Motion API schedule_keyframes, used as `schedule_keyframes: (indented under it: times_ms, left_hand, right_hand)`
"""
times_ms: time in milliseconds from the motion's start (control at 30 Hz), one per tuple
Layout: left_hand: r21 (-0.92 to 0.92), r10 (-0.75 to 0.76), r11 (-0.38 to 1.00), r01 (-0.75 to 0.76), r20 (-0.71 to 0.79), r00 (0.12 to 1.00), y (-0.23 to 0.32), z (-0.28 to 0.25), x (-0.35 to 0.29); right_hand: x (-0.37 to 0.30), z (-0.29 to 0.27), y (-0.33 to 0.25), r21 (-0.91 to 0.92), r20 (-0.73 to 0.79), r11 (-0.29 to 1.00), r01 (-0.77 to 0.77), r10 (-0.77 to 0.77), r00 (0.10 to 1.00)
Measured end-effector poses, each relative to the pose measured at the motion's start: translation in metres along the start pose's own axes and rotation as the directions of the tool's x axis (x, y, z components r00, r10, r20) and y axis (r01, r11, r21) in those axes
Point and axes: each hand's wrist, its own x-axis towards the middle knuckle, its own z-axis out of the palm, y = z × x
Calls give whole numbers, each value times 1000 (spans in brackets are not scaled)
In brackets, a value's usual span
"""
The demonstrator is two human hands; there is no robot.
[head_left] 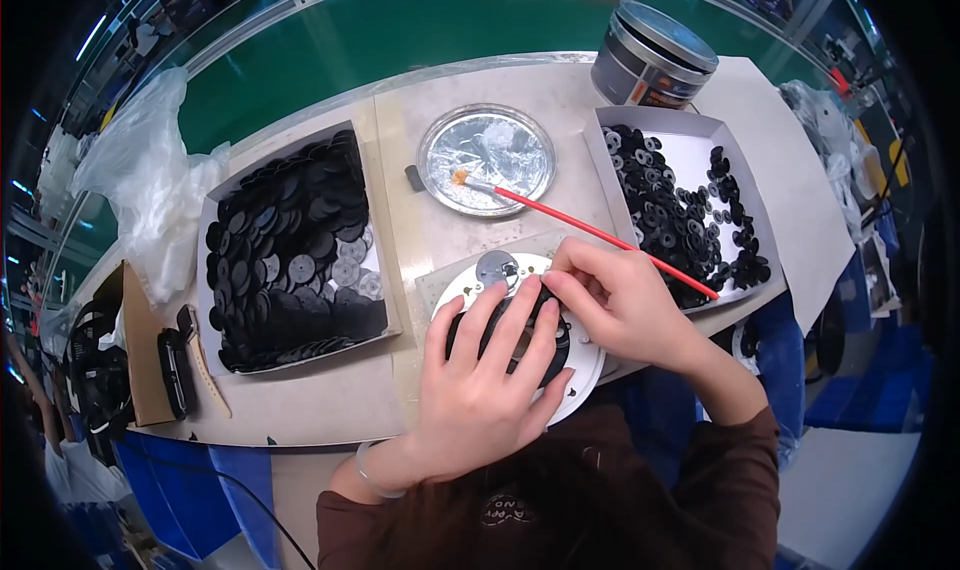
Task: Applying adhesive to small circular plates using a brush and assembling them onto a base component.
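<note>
A round white plate (588, 365) lies at the table's near edge, with a black ring-shaped part (556, 355) on it. My left hand (490, 380) rests on the black part, fingers spread and stretched out. At the plate's far right side, my right hand (625, 300) has its thumb and forefinger pinched together close to the left fingertips. Whatever that pinch holds is hidden. Beside the left fingertips, a grey disc (496, 268) sits on the plate's far side. My hands cover much of the black part.
Left stands a box (392, 315) of black and grey discs; right, a box (765, 205) of small black and grey gears. A red-handled brush (600, 232) spans from a shiny round lid (487, 135) to the right box. Behind it stands a tin (655, 55). Plastic bag (150, 195) far left.
</note>
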Motion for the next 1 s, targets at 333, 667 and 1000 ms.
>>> schedule_keyframes:
  times_ms: [333,667,1000]
  left_hand:
    - [-33,10,999,-8,49,999,0,-2,2]
    - [-27,-21,999,22,41,999,2,-2,3]
    - [6,-39,999,40,-14,999,4,2,-3]
  right_hand:
    - [-3,4,3,-29,-45,1000,7,-8,999]
    - [3,6,-1,-137,-81,990,-33,22,996]
    - [-1,6,-4,-191,-106,975,117,-139,985]
